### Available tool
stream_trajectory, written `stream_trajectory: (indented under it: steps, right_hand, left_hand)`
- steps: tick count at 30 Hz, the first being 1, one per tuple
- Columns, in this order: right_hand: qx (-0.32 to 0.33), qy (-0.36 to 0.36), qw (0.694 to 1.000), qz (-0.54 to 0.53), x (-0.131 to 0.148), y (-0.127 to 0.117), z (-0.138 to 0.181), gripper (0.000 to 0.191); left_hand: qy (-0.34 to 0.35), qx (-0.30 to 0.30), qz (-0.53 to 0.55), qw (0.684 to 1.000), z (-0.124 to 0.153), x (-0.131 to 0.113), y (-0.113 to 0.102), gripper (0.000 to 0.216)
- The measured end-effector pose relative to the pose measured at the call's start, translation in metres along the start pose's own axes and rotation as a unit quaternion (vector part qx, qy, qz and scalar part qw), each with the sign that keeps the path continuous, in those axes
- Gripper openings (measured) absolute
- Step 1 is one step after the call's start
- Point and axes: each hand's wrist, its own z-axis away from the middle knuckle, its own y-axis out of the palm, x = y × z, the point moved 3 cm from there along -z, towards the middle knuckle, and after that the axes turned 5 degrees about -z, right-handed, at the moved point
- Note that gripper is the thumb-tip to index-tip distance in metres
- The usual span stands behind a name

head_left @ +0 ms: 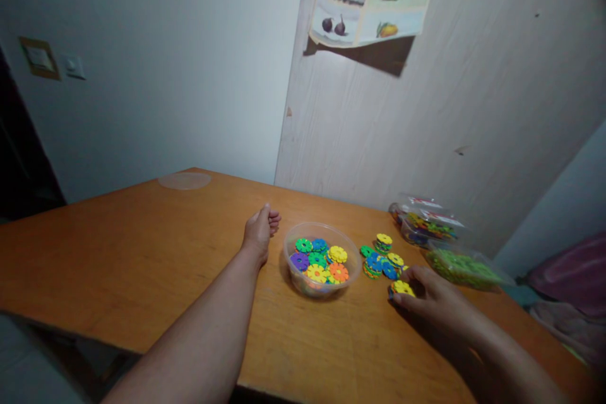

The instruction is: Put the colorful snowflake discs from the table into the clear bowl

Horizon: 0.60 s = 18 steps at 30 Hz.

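Observation:
My left hand (259,230) rests on its side on the table, left of a clear round plastic bowl (290,267). Its fingers are loosely curled, with nothing visible in them. In the bowl lie flower-shaped interlocking discs (317,274) in yellow, green, blue, purple and orange. To the right of the bowl, my right hand (428,293) grips a small stack of flower discs (402,288) with a yellow one on top, between thumb and fingers. Just beyond it is a loose pile of blue, green and yellow discs (376,261), with a small stack topped by yellow (384,240) behind.
At the back right stand clear plastic packs of colourful pieces (428,226) and a clear container of green pieces (461,265). A clear round lid (184,180) lies at the table's far left corner. Fruit pictures (372,0) hang on the wall behind the wooden table (180,265).

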Motion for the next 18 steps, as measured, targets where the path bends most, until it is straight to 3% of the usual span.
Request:
stream_trajectory:
  steps: [5,10,15,18]
  right_hand:
    - [-0.026,-0.006,0.999,-0.022,0.015,-0.009,0.003,0.029]
    - [-0.022,-0.09,0.994,-0.061,0.064,-0.015,0.001,0.031]
    - [-0.014,-0.181,0.98,-0.079,0.118,-0.005,-0.012,0.031]
    - [-0.006,-0.218,0.974,-0.058,0.136,0.009,-0.021,0.025]
  left_hand:
    - [0.002,-0.002,0.002,1.0,-0.001,0.002,0.0,0.053]
    - [0.0,0.002,-0.001,1.0,0.0,0.001,0.001,0.052]
    - [0.003,0.005,-0.006,1.0,0.001,0.001,0.001,0.053]
    - [0.001,0.007,-0.002,1.0,0.001,0.001,0.001,0.053]
